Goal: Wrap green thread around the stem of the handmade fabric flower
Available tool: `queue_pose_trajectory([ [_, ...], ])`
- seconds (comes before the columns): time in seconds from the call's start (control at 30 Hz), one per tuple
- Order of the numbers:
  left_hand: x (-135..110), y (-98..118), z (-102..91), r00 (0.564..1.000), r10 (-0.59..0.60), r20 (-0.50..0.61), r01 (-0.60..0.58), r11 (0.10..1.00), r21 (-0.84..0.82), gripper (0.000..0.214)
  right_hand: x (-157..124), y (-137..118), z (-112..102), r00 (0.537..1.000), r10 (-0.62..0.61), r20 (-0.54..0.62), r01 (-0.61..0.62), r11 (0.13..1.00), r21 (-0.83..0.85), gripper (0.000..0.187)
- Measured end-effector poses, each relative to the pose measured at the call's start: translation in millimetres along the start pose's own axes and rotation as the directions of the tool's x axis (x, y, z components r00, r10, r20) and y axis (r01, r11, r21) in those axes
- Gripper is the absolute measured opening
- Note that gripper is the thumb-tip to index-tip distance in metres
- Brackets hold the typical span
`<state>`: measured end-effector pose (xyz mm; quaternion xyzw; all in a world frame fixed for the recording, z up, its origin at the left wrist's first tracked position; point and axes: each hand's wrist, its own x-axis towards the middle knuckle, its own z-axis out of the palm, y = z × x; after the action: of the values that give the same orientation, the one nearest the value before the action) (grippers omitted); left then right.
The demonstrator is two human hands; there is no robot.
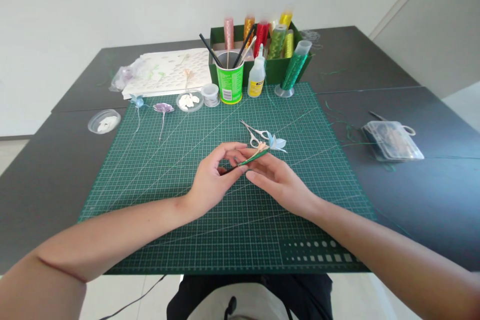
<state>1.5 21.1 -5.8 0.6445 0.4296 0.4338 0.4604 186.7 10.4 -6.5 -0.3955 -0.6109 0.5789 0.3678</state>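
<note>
Both hands meet over the middle of the cutting mat (pixel 150 200). The left hand (pixel 212 177) has thumb and forefinger pinched on the lower end of the green stem (pixel 255 156). The right hand (pixel 279 180) has its fingertips closed lightly on the stem's middle, the remaining fingers loosely extended. Scissors (pixel 255 133) and a pale blue flower (pixel 278 143) lie just beyond, toward the mat's far edge.

Dark counter (pixel 393 60), matte, in joined sections. Directly on it: green gridded cutting mat (pixel 187 220), centre; white sheets (pixel 168 72) and crumpled clear bag (pixel 125 76), far left; green box (pixel 275 70) of thread spools, far centre; round clear dish (pixel 104 121), left; clear plastic case (pixel 392 141), right.
</note>
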Motion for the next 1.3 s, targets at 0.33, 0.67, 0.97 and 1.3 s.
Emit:
queue_pose_trajectory([
  [0.33, 1, -1, 4.2, 0.998, -0.061, -0.021, 0.060, 0.998, -0.029, 0.033, 4, -4, 7, 0.958, 0.147, -0.245, -0.154, 0.988, -0.012, 0.028],
  [0.67, -1, -6, 4.0, 0.996, -0.075, 0.047, 0.078, 0.994, -0.070, 0.046, 1, -8, 6, 0.962, 0.120, -0.245, -0.112, 0.993, 0.047, 0.026],
  [0.97, 14, -8, -9.8, 0.856, -0.226, 0.465, 0.413, 0.840, -0.352, 0.052, 7, -6, -8, 0.971, 0.170, -0.166, -0.142, 0.976, 0.167, 0.033],
  [1.3, 16, -3, -12.6, 0.806, -0.204, 0.555, 0.360, 0.914, -0.188, 0.046, 7, -6, -11, 0.985, 0.126, -0.117, -0.101, 0.974, 0.203, 0.024],
])
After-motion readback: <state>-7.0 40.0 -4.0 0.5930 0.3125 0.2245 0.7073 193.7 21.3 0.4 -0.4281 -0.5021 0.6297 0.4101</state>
